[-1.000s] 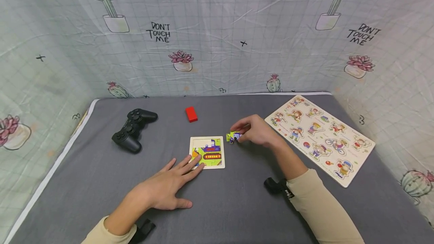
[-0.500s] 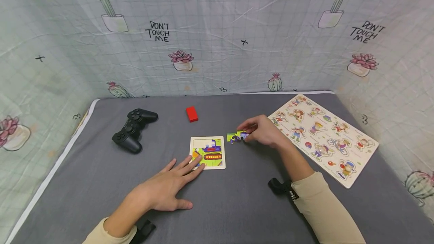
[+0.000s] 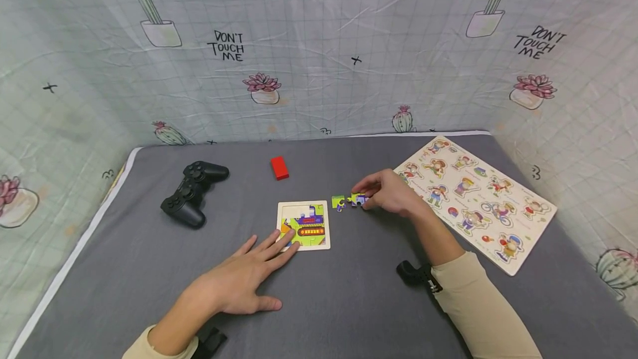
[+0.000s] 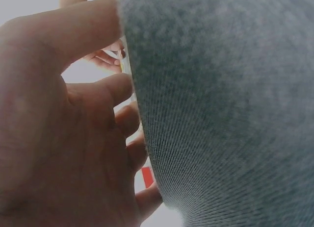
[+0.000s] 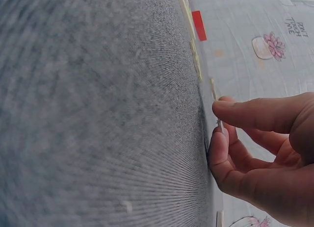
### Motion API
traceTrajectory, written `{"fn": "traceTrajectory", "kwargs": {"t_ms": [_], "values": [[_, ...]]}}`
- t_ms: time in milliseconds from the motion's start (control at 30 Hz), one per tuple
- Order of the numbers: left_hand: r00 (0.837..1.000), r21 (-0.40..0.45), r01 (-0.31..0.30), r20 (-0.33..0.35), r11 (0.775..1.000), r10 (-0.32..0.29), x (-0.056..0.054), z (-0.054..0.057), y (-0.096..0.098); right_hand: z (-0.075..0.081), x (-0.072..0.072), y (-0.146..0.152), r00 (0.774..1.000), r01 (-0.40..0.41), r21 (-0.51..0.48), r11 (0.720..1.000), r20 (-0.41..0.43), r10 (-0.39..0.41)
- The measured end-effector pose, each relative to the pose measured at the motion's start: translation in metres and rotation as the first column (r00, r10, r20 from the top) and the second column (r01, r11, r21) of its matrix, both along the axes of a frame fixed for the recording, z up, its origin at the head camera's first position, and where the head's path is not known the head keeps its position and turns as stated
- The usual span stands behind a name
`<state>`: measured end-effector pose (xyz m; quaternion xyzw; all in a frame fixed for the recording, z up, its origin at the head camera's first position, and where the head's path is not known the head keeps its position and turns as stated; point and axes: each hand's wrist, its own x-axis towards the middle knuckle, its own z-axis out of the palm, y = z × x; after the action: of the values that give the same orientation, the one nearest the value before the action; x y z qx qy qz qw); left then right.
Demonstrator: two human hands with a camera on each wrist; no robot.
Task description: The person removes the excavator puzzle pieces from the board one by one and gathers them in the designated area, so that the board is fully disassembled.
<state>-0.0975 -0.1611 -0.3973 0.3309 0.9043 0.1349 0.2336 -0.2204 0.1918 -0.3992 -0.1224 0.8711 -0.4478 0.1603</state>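
Shifted toward three o'clock, the right hand (image 3: 389,193) pinches a puzzle piece (image 3: 358,199) between thumb and fingertips, low over the worktop (image 3: 344,298). At its eight o'clock lies the board (image 3: 289,211); palm down, fingers spread, the left hand (image 3: 244,281) overlaps its seven o'clock side.

A black game controller (image 3: 193,195) is set at the left of the grey-covered table (image 3: 339,298); a red block (image 3: 279,168) is placed nearer the middle. At the right, a figure-covered board (image 3: 476,202) is laid slantwise. Cactus-printed cloth (image 3: 309,37) is hung behind.
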Motion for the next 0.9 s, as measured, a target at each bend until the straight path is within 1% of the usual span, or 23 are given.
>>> {"fn": "traceTrajectory", "kwargs": {"t_ms": [133,367,700,900], "values": [[1.000,0.000,0.000,-0.006,1.000,0.000,0.0002,0.0004,-0.0001,-0.0015,-0.0010,-0.0013,0.999,-0.005,0.030,1.000,-0.031,0.006],[1.000,0.002,0.006,-0.007,1.000,-0.006,0.0004,0.0015,0.0004,-0.0031,-0.0002,-0.0025,0.996,-0.001,0.114,0.993,-0.094,0.012],[1.000,0.004,0.005,-0.006,1.000,-0.005,0.0012,0.0002,0.0003,-0.0030,0.0009,-0.0052,0.990,-0.001,0.191,0.982,-0.138,0.028],[1.000,0.004,0.005,-0.006,1.000,-0.005,0.0010,-0.0001,0.0002,-0.0027,0.0014,-0.0062,0.990,-0.003,0.192,0.981,-0.137,0.030]]}}
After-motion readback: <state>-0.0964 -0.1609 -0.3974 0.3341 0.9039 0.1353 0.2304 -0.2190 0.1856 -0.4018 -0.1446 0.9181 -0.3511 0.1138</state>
